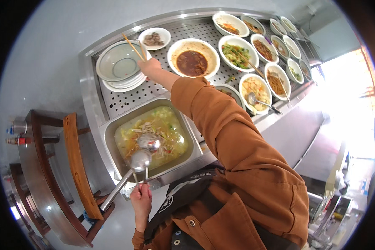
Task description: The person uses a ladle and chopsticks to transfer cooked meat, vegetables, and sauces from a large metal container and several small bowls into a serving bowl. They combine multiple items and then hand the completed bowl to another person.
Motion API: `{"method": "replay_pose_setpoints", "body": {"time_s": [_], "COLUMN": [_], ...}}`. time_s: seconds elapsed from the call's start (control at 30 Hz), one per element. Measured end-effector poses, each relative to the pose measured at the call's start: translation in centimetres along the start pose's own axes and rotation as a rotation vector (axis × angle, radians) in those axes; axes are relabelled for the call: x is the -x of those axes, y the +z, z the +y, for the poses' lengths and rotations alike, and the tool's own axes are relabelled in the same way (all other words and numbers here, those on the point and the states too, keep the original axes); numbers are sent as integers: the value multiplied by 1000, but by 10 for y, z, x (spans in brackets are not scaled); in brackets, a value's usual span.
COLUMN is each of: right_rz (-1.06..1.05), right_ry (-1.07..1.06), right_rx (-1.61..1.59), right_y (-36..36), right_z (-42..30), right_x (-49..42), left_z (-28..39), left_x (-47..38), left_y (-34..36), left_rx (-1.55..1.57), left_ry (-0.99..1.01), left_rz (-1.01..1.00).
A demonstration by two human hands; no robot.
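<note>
My left hand [141,197] is closed on the thin metal handle of a utensil at the near edge of a rectangular steel pan [195,145]. Soup with shredded vegetables [170,134] fills much of that pan. A metal ladle with a thick handle [117,189] lies across its near left corner. My right hand [150,68] reaches across the counter and grips wooden chopsticks [133,47], beside stacked bowls and plates [122,64]. Behind it stands a small white bowl of dark food pieces [157,38]; to its right is a large bowl of brown sauce [192,63].
Several bowls of food, including greens [236,55] and noodles [278,82], stand on the perforated steel counter [187,29] at right. A spoon [259,101] rests in one bowl. A wooden bench [79,165] and a table [45,187] are at left.
</note>
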State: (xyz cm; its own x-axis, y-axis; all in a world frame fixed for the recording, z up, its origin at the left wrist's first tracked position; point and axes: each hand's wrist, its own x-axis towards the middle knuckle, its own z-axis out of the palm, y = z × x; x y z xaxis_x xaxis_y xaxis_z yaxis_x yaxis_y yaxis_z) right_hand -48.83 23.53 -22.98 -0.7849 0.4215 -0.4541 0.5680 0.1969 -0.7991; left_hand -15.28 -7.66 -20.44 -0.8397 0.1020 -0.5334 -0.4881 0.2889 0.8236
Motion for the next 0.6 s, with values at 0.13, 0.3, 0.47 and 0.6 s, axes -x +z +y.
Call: {"method": "replay_pose_setpoints", "body": {"time_s": [0.13, 0.3, 0.47, 0.6], "right_rz": [-72, -106, -469, -604], "right_ry": [-57, -124, 204, 220], "right_rx": [-75, -316, -587, -544], "right_y": [-44, -117, -146, -140], "right_z": [6, 74, 141, 151], "right_x": [51, 141, 227, 251], "left_z": [4, 6, 15, 29], "left_x": [-4, -21, -30, -28], "left_y": [-4, 5, 7, 24], "left_rx": [160, 38, 285, 432], "left_ry": [75, 26, -225, -249], "left_rz": [5, 12, -122, -127]}}
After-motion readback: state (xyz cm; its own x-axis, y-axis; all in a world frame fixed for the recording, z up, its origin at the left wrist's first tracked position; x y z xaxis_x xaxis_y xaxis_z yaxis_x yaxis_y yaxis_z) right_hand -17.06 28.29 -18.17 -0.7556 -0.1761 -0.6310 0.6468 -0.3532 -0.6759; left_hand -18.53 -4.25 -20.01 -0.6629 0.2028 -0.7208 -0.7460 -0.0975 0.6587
